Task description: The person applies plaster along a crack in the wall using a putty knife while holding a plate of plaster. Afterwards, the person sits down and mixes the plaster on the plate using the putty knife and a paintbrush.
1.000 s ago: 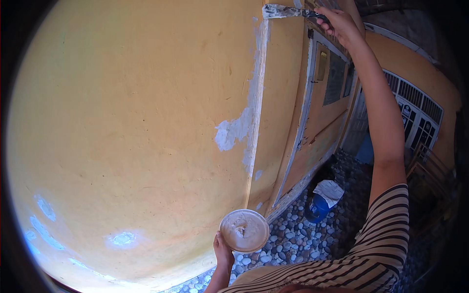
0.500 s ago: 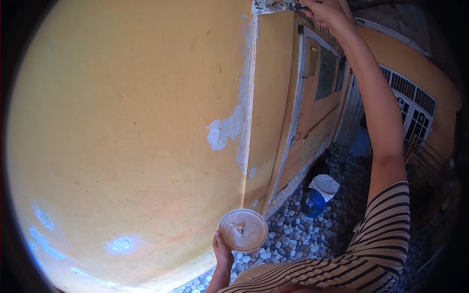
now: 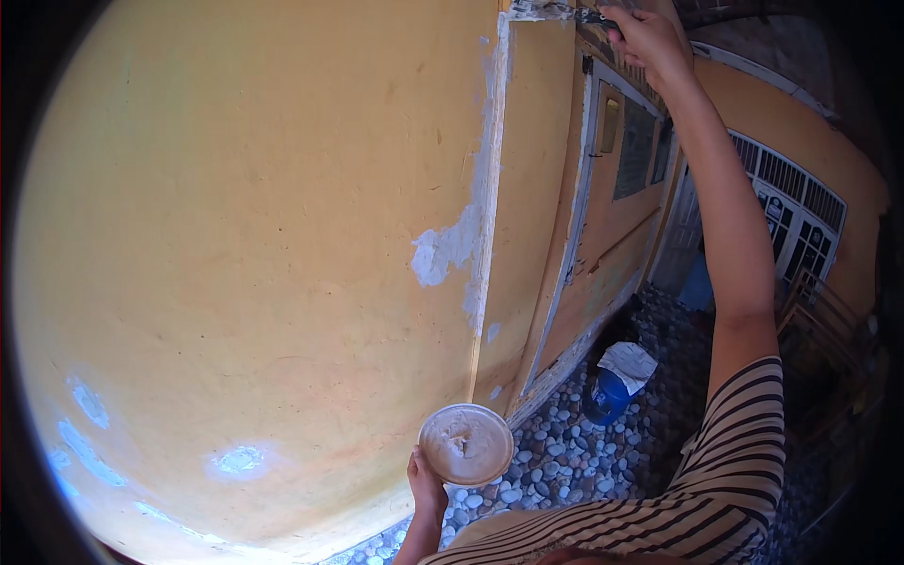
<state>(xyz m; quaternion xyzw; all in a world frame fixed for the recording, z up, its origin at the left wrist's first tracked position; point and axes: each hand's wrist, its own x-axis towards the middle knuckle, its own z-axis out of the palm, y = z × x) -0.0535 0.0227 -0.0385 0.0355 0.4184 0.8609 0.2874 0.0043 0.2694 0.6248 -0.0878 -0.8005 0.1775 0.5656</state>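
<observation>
My right hand (image 3: 654, 47) is raised at the upper right, closed on the dark handle of a putty-smeared scraper (image 3: 540, 11). The blade lies across the top of a narrow vertical edge on the yellow wall (image 3: 282, 188), along which a pale filler strip (image 3: 490, 160) runs. Low in the view, my left hand (image 3: 424, 476) grips the side of a round plate or lid (image 3: 480, 443) carrying beige paste with a small lump in it. Irregular pale patches (image 3: 438, 259) mark the wall beside the edge and near its lower left.
A peeling door frame (image 3: 589, 122) stands right of the edge. A blue container (image 3: 607, 400) topped with a white sheet sits on the pebbled floor (image 3: 556, 461). Farther back are white-framed doors (image 3: 805, 235) and wooden furniture (image 3: 815, 320) at the right.
My right hand has moved the scraper slightly upward along the edge since a second ago. The whole view shifted left, then back right. My left hand still holds the plate.
</observation>
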